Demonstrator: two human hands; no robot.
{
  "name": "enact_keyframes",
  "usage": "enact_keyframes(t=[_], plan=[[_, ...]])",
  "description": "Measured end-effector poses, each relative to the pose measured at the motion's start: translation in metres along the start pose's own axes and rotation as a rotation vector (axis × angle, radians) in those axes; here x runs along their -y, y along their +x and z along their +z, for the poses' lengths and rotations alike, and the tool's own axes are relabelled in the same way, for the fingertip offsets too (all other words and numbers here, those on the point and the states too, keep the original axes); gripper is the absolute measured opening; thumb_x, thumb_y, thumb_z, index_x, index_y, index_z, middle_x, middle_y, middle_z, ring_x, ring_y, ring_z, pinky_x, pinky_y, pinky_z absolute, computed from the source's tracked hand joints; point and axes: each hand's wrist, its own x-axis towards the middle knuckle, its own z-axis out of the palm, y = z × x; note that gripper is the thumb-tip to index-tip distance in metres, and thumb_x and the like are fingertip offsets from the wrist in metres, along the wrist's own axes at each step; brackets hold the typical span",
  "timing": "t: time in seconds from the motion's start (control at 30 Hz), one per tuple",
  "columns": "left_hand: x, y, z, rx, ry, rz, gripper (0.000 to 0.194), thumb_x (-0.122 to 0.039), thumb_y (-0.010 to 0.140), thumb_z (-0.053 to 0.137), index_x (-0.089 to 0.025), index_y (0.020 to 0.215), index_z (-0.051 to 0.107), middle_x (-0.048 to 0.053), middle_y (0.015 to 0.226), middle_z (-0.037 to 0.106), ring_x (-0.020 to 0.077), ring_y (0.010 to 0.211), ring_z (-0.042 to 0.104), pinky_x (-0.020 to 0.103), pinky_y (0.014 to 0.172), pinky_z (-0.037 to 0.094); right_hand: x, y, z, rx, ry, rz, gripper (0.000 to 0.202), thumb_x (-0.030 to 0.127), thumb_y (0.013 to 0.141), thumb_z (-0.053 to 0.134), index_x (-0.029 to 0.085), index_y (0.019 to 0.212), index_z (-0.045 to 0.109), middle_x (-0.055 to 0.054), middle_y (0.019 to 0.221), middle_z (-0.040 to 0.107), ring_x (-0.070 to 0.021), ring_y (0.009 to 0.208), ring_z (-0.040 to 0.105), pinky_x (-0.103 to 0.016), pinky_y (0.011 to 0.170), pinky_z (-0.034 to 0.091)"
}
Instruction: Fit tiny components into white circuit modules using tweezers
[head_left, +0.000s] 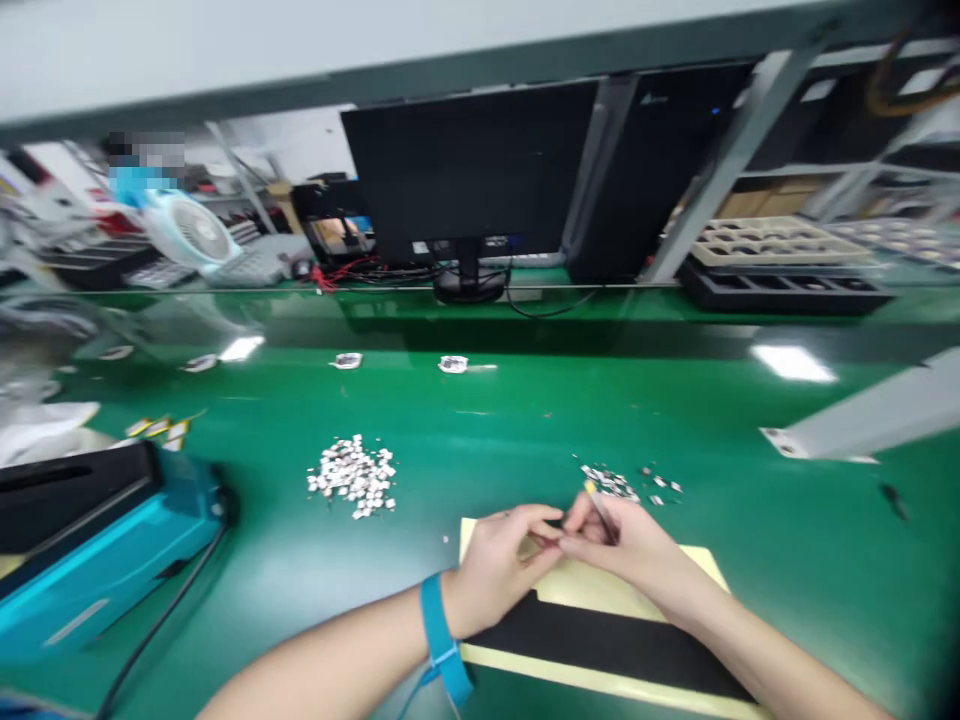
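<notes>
My left hand, a blue strap round its wrist, is closed with thumb and fingers pinched together. A small dark bit shows at its fingertips, too small to name. My right hand is closed, its fingertips meeting those of the left. A slim dark tool with a yellow end lies in its grip; the tool's lower end is hidden. Both hands are above a pale yellow sheet with a black strip across it. Just beyond the right hand lies a pile of small white and dark parts.
A larger pile of small white pieces lies to the left on the green table. A blue and black machine with a cable stands at left. Behind are a monitor, stacked trays and a metal post.
</notes>
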Motion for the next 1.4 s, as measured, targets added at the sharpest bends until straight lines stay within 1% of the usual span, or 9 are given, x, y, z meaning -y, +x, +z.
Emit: enact_keyframes(t=[0.2,0.33,0.47,0.67,0.77,0.87,1.07,1.2,1.4], plan=[[0.003,0.017,-0.065,0.085,0.267,-0.045,0.022,-0.019,0.078,0.051,-0.022,0.100,0.053,0.002,0.094,0.065,0.0164,0.087,0.061,0.027,0.082,0.049,-0.011,0.008,-0.032,-0.158,-0.325,-0.054,0.025,0.040,0.062,0.057,0.016,0.066,0.055,0.006,0.044,0.032,-0.0076,0.042,0.025,-0.022,0.041,0.023],[0.037,0.018,-0.133,-0.022,0.809,-0.235,0.018,-0.018,0.080,0.045,-0.016,0.094,0.057,0.007,0.094,0.062,0.0222,0.089,0.058,0.037,0.080,0.046,-0.032,0.016,-0.050,-0.175,-0.484,-0.094,0.026,0.042,0.063,0.055,0.016,0.067,0.057,-0.003,0.056,0.056,-0.0093,0.041,0.034,-0.024,0.041,0.029],[0.065,0.011,-0.159,0.037,0.972,-0.289,0.018,-0.020,0.078,0.049,-0.013,0.091,0.059,0.010,0.088,0.062,0.0237,0.084,0.057,0.036,0.075,0.046,-0.041,0.019,-0.051,-0.279,-0.649,-0.101,0.027,0.044,0.061,0.057,0.017,0.065,0.057,-0.005,0.063,0.060,-0.0131,0.043,0.044,-0.027,0.044,0.035],[0.065,0.010,-0.154,0.163,1.028,-0.278,0.015,-0.022,0.078,0.051,-0.016,0.078,0.065,0.008,0.073,0.061,0.0187,0.070,0.057,0.027,0.065,0.044,-0.011,0.000,-0.044,-0.342,-0.512,-0.275,0.043,0.054,0.076,0.039,0.017,0.077,0.060,-0.009,0.081,0.057,-0.0143,0.053,0.050,-0.029,0.051,0.041],[0.064,0.014,-0.154,0.195,1.030,-0.255,0.013,-0.020,0.077,0.052,-0.017,0.075,0.065,0.006,0.070,0.060,0.0173,0.067,0.055,0.025,0.061,0.042,0.001,-0.010,-0.035,-0.276,-0.279,-0.324,0.040,0.050,0.082,0.036,0.018,0.071,0.058,-0.007,0.070,0.057,-0.0165,0.068,0.055,-0.028,0.063,0.044],[0.067,0.017,-0.153,0.205,1.013,-0.231,0.016,-0.017,0.077,0.050,-0.016,0.075,0.065,0.007,0.071,0.059,0.0184,0.070,0.054,0.027,0.064,0.042,0.002,-0.018,-0.022,-0.181,-0.102,-0.350,0.039,0.047,0.085,0.031,0.018,0.074,0.054,-0.001,0.055,0.051,-0.0114,0.048,0.050,-0.025,0.052,0.044],[0.055,0.027,-0.143,0.173,0.863,-0.224,0.019,-0.021,0.078,0.046,-0.013,0.077,0.063,0.008,0.069,0.059,0.0196,0.071,0.053,0.032,0.069,0.041,0.002,-0.025,0.004,0.115,-0.624,-0.384,0.020,0.030,0.085,0.042,0.020,0.084,0.060,-0.001,0.071,0.062,-0.0121,0.062,0.057,-0.021,0.057,0.043],[0.021,0.037,-0.109,0.129,0.133,-0.426,0.018,-0.028,0.075,0.053,-0.013,0.081,0.061,0.005,0.075,0.063,0.0140,0.067,0.055,0.026,0.065,0.043,-0.007,-0.026,0.020,0.136,-0.867,-0.400,0.018,0.030,0.080,0.052,0.019,0.092,0.061,-0.003,0.083,0.062,-0.0141,0.072,0.060,-0.023,0.064,0.047],[0.004,0.038,-0.038,0.368,-0.865,-0.740,0.014,-0.022,0.069,0.062,-0.010,0.074,0.063,0.000,0.059,0.060,0.0066,0.057,0.054,0.019,0.061,0.042,-0.010,-0.034,0.038,0.160,-1.047,-0.392,0.024,0.014,0.075,0.056,0.013,0.099,0.058,-0.009,0.088,0.058,-0.0201,0.066,0.061,-0.030,0.056,0.048]])
